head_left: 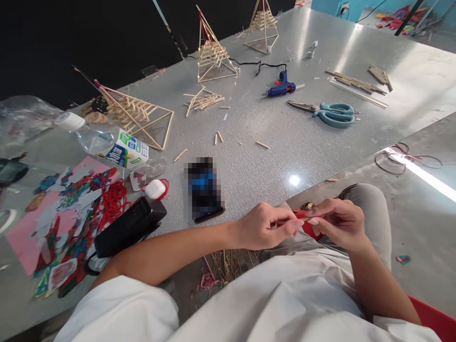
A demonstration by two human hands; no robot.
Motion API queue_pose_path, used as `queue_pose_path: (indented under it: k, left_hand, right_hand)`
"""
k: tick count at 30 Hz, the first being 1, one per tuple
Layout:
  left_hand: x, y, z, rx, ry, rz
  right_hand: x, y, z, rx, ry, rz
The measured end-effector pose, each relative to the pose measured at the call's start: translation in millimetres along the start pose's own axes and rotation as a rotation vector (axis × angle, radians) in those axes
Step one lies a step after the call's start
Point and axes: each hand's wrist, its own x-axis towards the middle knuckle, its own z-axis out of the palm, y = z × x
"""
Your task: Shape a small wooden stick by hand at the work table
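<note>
Over my lap, just off the table's front edge, my left hand (pixel 261 226) and my right hand (pixel 340 221) meet fingertip to fingertip. Both are closed in a pinch. Whatever lies between the fingertips is too small to make out. Something red (pixel 311 227) shows behind and below the fingers. A phone (pixel 209 190) with a blurred screen lies on the table beyond my left wrist. Short wooden sticks (pixel 262 144) are scattered farther up the table.
Stick pyramids (pixel 133 111) stand along the back and left. A blue glue gun (pixel 283 87) and scissors (pixel 333 114) lie at the far right. On the left are a plastic bottle (pixel 107 142), red cord (pixel 114 202), a black case (pixel 124 225) and a white earbud case (pixel 155 189).
</note>
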Motion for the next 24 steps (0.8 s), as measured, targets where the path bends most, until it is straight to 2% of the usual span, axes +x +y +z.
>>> queue_pose_path:
  k: [8, 17, 24]
  left_hand:
    - [1, 2, 0.1, 0.106, -0.058, 0.036]
    - [1, -3, -0.7, 0.127, -0.097, 0.108]
    - [-1, -3, -4.0, 0.011, -0.127, 0.075]
  right_hand:
    - [-6, 4, -2, -0.019, 0.030, 0.053]
    - [-5, 2, 2, 0.089, 0.098, 0.152]
    - [-1, -2, 8, 0.180, 0.182, 0.388]
